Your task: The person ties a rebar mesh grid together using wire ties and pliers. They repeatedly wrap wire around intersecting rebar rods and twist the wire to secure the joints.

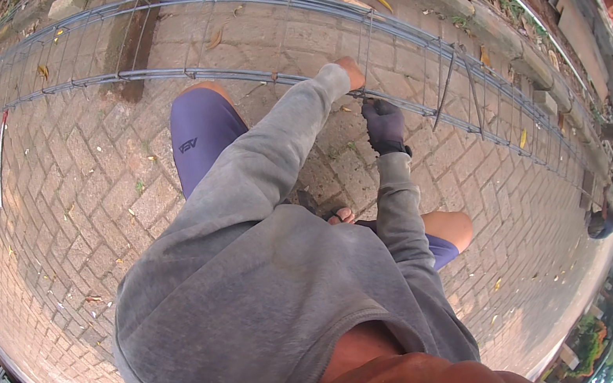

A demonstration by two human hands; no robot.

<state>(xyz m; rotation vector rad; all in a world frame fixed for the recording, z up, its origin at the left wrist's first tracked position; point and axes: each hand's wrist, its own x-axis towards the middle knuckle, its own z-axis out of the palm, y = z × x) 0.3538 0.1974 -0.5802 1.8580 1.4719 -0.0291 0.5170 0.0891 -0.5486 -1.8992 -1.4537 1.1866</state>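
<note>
The long rebar cage [241, 70] lies on the brick paving [69, 195], running from nine o'clock to four o'clock; the bare left hand [351, 74] clasps a lower bar at a stirrup [366, 44]; the gloved right hand [384, 124] is curled just beneath, its contents hidden; stirrups toward three o'clock lean loose, so tying looks partly done.

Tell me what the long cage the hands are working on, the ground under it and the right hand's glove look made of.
Rebar cage: steel by the look, dull grey ribbed bars with thin stirrups and wire ties. Paving: clay or concrete brick pavers, matte reddish-grey, laid in herringbone with visible joints. Glove on the right hand: dark knit fabric, possibly coated; too small to tell. The left hand is bare.
</note>
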